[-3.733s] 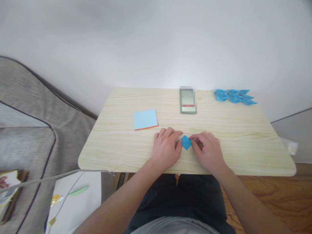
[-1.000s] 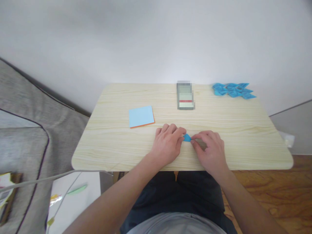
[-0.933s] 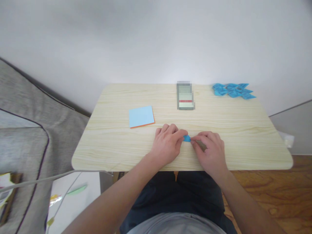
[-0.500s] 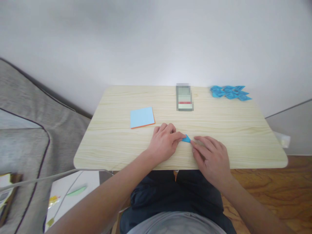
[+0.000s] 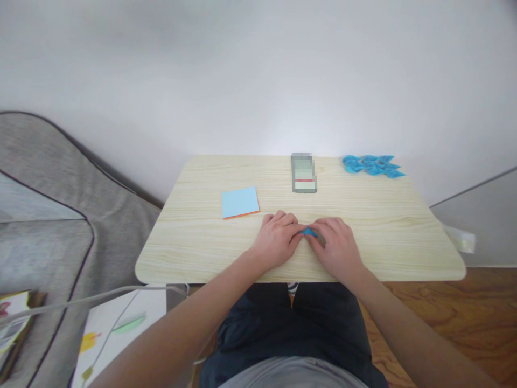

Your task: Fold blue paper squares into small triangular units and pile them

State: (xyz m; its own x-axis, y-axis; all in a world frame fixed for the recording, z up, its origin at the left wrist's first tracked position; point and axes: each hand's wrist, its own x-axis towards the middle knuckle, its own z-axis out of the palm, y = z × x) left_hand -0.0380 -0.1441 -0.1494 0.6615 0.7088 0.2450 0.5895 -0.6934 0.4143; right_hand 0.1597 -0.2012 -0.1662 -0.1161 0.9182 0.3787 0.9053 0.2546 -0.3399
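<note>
A small piece of folded blue paper (image 5: 310,232) sits between my hands, low over the table's front part. My left hand (image 5: 278,237) pinches its left side between thumb and forefinger. From the other side, the thumb and fingertips of my right hand (image 5: 336,245) close on it too. Parts of the paper are hidden by the fingers. Up and to the left lies a stack of light blue paper sheets (image 5: 240,202) with an orange edge below. At the back right rest several folded blue paper pieces (image 5: 371,165), grouped together.
A pixelated phone-like object (image 5: 304,173) lies at the back middle of the pale wooden table (image 5: 181,248). The wall rises behind. A grey sofa (image 5: 117,237) stands at the left, with a cable (image 5: 100,291) crossing near the table's front left corner.
My right hand has moved left and closed on the folded paper, which looks more tilted and raised. The camera view has shifted slightly. My left hand keeps its pinch.
</note>
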